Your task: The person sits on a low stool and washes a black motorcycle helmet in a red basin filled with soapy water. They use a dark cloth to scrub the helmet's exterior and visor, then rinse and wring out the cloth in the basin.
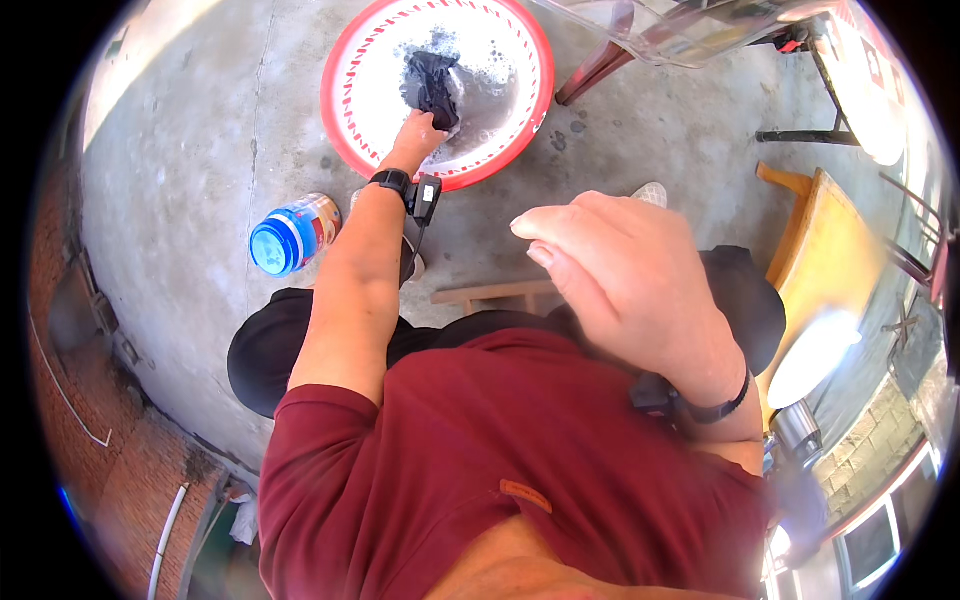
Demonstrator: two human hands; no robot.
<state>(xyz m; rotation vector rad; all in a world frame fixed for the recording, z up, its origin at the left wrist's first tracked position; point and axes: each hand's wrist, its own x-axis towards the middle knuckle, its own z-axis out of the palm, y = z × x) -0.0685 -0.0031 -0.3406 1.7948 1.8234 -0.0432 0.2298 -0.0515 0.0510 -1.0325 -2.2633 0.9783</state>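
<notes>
Soapy water fills a white plastic basin with a red rim (331,97) on the concrete floor before me. A wet dark cloth (435,81) lies bunched in the suds. My left hand (421,136) reaches down into the basin and grips the cloth's near end. Raised close to the camera, my right hand (626,266) is in front of my chest, its back towards me. Its fingers lie together with the thumb just beneath them, and nothing shows in them. The palm side is hidden.
Left of my left forearm stands a plastic tub with a blue lid (274,249). A low wooden stool (487,291) shows between my knees. At the right is a yellow wooden bench (825,240). Dark red furniture legs (596,73) and clear plastic (675,34) are beyond the basin.
</notes>
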